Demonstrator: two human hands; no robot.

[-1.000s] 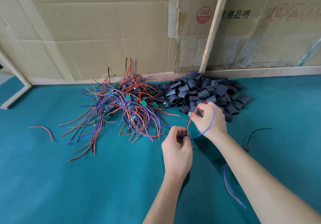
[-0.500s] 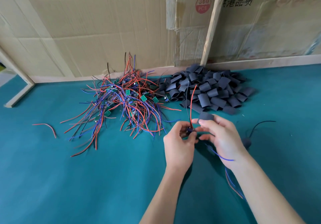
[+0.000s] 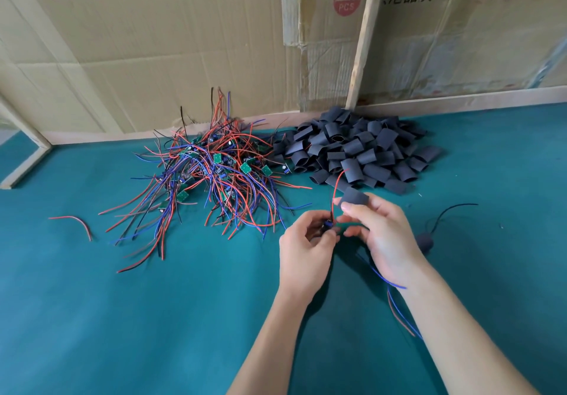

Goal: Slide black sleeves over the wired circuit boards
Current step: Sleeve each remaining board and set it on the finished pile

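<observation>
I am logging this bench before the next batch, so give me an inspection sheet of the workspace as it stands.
Surface: teal mat.
Job's things: wired circuit boards heaped left of the black sleeve pile; one sleeved unit lies right of the hands.
Clutter: a loose red wire lies apart at left.
Grippers: left hand pinches a board; right hand holds a black sleeve.
Cables: the held board's red lead stands up.
Surroundings: cardboard wall, wooden strip.

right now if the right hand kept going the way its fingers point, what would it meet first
Its fingers point left, toward the left hand, so the right hand would probably first meet the small wired circuit board held there. Depth looks about level, though that is hard to judge.
</observation>
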